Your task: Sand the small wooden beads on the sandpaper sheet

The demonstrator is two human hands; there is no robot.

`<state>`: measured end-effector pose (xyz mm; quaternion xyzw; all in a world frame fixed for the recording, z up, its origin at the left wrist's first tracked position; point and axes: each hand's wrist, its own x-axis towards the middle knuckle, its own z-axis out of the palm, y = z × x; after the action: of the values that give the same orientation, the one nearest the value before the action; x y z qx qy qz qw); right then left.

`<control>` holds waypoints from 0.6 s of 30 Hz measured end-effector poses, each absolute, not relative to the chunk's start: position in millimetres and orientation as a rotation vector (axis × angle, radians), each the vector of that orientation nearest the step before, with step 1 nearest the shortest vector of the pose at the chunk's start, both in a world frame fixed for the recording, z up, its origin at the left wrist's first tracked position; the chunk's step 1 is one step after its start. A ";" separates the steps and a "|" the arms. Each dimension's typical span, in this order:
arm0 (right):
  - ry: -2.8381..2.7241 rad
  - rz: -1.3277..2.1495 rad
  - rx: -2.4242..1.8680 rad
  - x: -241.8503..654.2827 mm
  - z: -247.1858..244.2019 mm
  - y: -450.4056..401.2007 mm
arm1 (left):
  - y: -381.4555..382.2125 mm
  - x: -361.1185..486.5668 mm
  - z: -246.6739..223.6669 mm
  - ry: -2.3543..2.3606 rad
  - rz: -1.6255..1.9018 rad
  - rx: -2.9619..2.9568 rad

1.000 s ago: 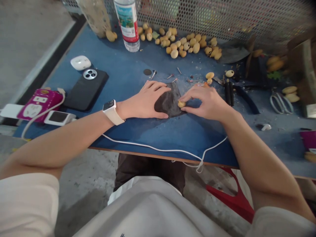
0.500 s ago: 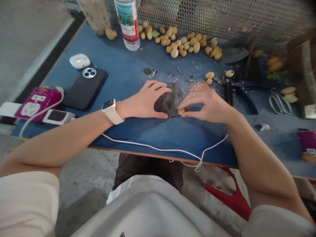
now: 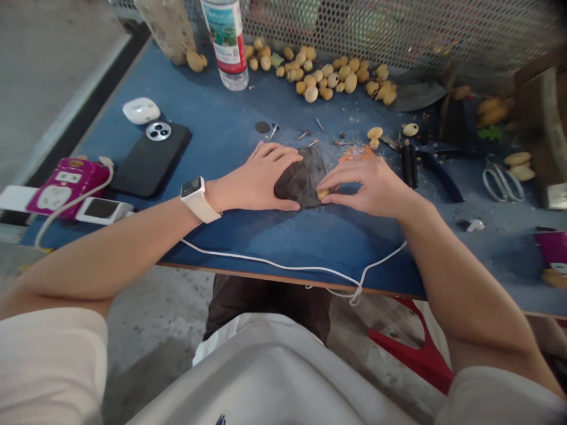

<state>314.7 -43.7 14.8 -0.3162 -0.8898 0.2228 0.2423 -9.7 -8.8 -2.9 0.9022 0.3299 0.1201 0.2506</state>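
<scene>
A dark grey sheet (image 3: pixel 305 180), worn and paler in patches like sandpaper, lies on the blue table. My left hand (image 3: pixel 271 177) rests on its left part, thumb and fingers spread, pressing on the sheet without gripping it. At the sheet's right edge, my right hand (image 3: pixel 361 186) pinches a small tan gourd (image 3: pixel 323 193) between thumb and fingertips. Most of that gourd is hidden by the fingers, and it appears to touch the sheet.
Several small gourds (image 3: pixel 328 74) lie along the mesh panel behind a water bottle (image 3: pixel 225 47). Phone (image 3: pixel 153 159) and power strip (image 3: pixel 66 186) are left; pliers (image 3: pixel 443 174), scissors (image 3: pixel 502 182) right. Small bits (image 3: pixel 305 134) lie beyond the sheet; a white cable (image 3: pixel 266 258) runs in front.
The right hand and the gourd have shifted very slightly along the sheet's right edge. The left hand keeps its place on the sheet; the whole view has moved a little.
</scene>
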 end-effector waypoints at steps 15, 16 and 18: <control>-2.396 0.568 -0.945 318.2 6.4 -37.4 | -7.4 -10.0 -4.9 0.923 0.345 2.450; -2.407 0.590 -0.920 317.8 6.0 -37.6 | -7.5 -10.0 -5.2 0.924 0.346 2.452; -2.424 0.648 -0.859 315.8 6.0 -38.8 | -7.8 -10.0 -5.5 0.924 0.354 2.456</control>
<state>315.8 -38.8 6.0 -0.3141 -0.8869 0.2369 0.2422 -10.0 -7.8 -5.5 0.8994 0.3385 0.1298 0.2443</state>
